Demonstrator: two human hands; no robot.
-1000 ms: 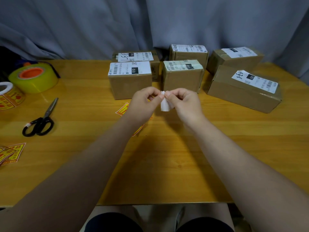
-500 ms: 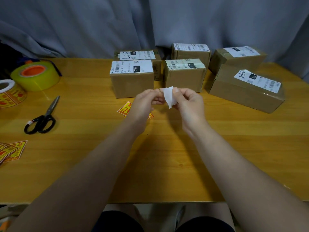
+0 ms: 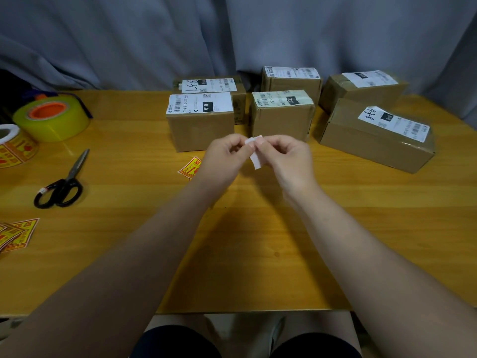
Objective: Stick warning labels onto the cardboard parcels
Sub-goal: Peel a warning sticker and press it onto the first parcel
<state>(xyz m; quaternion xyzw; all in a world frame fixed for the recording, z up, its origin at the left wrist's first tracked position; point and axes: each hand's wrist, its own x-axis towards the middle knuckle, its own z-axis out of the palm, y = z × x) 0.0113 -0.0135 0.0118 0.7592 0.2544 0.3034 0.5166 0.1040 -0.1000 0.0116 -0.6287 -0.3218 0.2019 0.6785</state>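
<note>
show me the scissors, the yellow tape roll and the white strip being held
scissors (image 3: 72, 173), head view, where the blades meet the handles
yellow tape roll (image 3: 55, 127), head view, its outer side wall
white strip (image 3: 256, 158), head view, its free lower end

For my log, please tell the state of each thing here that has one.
Left grip: pinches white paper strip.
Right grip: pinches the same strip.
Black-handled scissors: closed, lying flat.
Six brown cardboard parcels: closed.
Yellow-red paper warning label: loose on wooden table.
</note>
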